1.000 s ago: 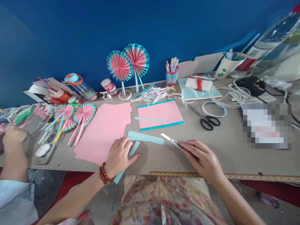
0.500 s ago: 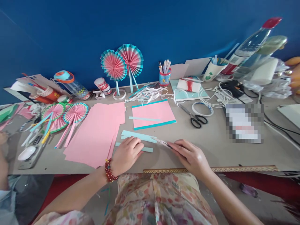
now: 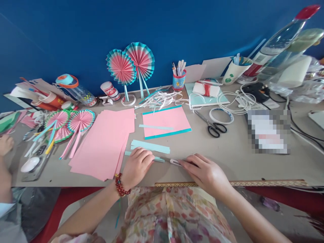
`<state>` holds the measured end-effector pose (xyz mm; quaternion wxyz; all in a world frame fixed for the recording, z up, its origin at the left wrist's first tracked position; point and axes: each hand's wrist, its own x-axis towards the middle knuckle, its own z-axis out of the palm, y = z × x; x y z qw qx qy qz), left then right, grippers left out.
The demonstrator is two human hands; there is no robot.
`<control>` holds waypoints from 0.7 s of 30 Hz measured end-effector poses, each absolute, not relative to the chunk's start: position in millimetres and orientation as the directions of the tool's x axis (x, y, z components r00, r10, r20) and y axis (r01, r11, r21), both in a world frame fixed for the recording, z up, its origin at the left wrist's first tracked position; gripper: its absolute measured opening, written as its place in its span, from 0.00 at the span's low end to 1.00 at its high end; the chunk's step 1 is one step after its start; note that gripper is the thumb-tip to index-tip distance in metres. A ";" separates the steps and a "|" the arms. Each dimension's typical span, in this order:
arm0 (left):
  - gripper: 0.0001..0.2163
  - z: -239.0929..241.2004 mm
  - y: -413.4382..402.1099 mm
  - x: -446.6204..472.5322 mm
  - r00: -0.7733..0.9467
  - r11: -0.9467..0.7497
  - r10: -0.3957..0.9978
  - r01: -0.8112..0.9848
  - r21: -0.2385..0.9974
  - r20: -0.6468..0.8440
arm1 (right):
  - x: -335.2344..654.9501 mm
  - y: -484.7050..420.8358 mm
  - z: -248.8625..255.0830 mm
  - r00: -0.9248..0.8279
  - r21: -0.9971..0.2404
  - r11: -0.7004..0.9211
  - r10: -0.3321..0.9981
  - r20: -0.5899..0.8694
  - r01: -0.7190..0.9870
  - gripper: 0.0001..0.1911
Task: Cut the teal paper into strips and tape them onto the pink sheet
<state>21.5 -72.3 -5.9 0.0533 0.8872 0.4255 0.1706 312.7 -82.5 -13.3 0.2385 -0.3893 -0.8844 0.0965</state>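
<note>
My left hand (image 3: pixel 139 166), with a red bead bracelet (image 3: pixel 121 185) at the wrist, has its fingers closed on a light-blue paper strip (image 3: pixel 159 159) at the table's front. The hand covers the strip's middle. In my right hand (image 3: pixel 207 171) is a utility knife (image 3: pixel 175 162) with a white handle, its blade at the strip's right end. Whether the blade is inside a fold cannot be made out. Just beyond my left fingers lie more light-blue strips (image 3: pixel 154 146). Behind them is a pink sheet (image 3: pixel 164 118) with blue borders, a thin pale strip (image 3: pixel 153 127) across it.
Pink paper sheets (image 3: pixel 103 145) lie left, beside small folded fans (image 3: pixel 81 120). Two larger paper fans (image 3: pixel 140 60) lean against the wall. Black-handled scissors (image 3: pixel 216 129), a tape roll (image 3: pixel 221 115) and a blurred phone-like object (image 3: pixel 268 131) lie right. Another person's hand (image 3: pixel 5 145) is at far left.
The knife tip has moved down and left, from the upper strips to the end of the lower strip. My left hand has barely moved. The other person's hand has come further into view.
</note>
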 end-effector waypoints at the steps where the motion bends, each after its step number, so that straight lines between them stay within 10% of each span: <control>1: 0.07 -6.6 -71.7 21.6 0.577 -0.631 0.774 0.737 0.241 0.262 | 311.5 -82.5 -12.6 -0.588 -0.346 0.684 0.729 0.350 0.642 0.15; 21: 0.41 -13.5 -94.3 15.0 0.709 -0.705 0.705 0.703 0.088 -0.021 | 307.3 -83.9 -15.0 -0.629 -0.225 0.700 0.710 0.317 0.677 0.15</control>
